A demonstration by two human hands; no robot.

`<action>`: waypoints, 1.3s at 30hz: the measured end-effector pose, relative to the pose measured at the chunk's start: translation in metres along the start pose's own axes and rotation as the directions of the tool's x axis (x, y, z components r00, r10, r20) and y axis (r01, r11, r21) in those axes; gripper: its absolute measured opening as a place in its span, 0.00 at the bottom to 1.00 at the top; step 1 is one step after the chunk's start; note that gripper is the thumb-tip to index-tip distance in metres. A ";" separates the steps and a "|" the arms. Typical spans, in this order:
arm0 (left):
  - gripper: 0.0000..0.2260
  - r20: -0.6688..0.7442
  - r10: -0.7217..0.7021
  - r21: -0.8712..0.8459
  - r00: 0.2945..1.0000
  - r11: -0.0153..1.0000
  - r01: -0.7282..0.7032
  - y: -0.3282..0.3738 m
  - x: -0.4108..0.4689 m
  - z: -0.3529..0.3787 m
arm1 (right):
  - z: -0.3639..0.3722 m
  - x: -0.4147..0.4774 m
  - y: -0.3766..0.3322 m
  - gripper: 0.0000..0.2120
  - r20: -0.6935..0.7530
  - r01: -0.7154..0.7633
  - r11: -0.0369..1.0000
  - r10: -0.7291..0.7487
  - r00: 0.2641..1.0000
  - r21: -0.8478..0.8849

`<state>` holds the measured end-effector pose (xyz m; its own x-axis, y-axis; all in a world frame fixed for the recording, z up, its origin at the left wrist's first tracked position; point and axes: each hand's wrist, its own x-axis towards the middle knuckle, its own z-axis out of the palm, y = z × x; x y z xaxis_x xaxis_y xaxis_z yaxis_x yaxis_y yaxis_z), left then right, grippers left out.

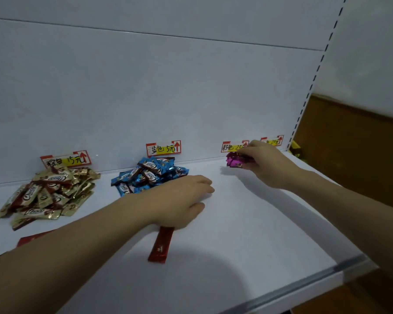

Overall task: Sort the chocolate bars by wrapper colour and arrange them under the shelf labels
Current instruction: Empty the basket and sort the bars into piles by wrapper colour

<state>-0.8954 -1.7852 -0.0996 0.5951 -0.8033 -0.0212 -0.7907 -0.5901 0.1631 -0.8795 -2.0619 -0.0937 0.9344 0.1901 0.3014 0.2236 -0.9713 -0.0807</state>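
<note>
Left of centre, the left hand (179, 200), fingers flat and relaxed, pressed the top of a red bar (160, 245) just beside the blue pile (150, 175), so a careless slide could have scattered those sorted bars. At upper right, the right hand (266, 162) pinched the pink-wrapped bars (235, 160) below the pink label (233, 147); a loose release might have spread them toward the next label (273, 141).

The left hand (182, 200) covers the far end of the red bar (161, 245), the left forearm (77, 241) hides most of a second red bar (32, 239) at the left, and the right hand (266, 164) masks part of the pink bars (233, 160) and the right end of the pink label (230, 147).
</note>
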 end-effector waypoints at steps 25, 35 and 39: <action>0.22 -0.111 0.047 0.016 0.993 0.999 -0.045 -0.017 -0.029 -0.018 | -0.018 -0.023 -0.035 0.24 0.112 0.047 0.989 -0.063 0.992 0.138; 0.21 -0.222 -0.158 0.057 0.962 0.983 0.175 -0.074 -0.186 -0.033 | -0.006 -0.023 -0.176 0.27 0.172 0.350 0.915 -0.385 0.907 0.203; 0.21 -0.211 -0.256 0.049 0.943 0.961 0.271 -0.085 -0.236 -0.023 | 0.012 -0.020 -0.221 0.26 0.195 0.423 0.872 -0.472 0.860 0.246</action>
<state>-0.9652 -1.5433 -0.0861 0.7938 -0.5901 0.1468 -0.6056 -0.7891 0.1030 -0.9448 -1.8492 -0.0929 0.7520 0.6496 0.1117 0.6583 -0.7318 -0.1765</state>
